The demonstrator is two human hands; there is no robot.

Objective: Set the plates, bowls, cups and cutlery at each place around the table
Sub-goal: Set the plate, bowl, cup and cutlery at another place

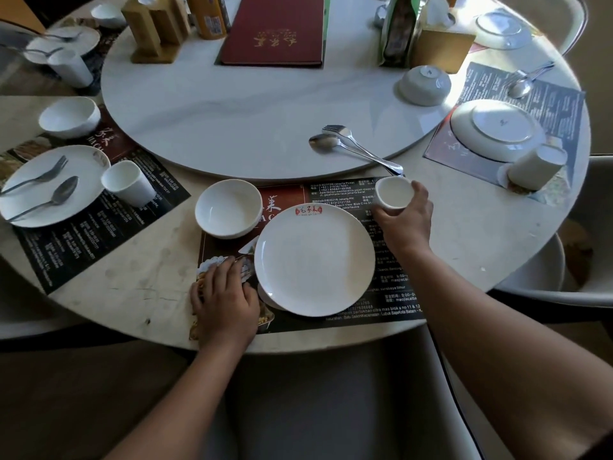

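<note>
The right hand [403, 220] is wrapped around a white cup [394, 195], just past the plate [314, 258]. The left hand [225, 302] lies flat, fingers spread, on the mat [391, 260] beside the plate.

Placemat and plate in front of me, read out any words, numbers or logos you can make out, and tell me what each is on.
"Jakarta Pusat": near placemat, top.
"Beach View": same placemat, beside the cup held by the right hand.
"9:00": its right edge.
Red logo on plate: too small to read.
Gold characters on red menu: illegible.
Other placemats: blurred.
</note>
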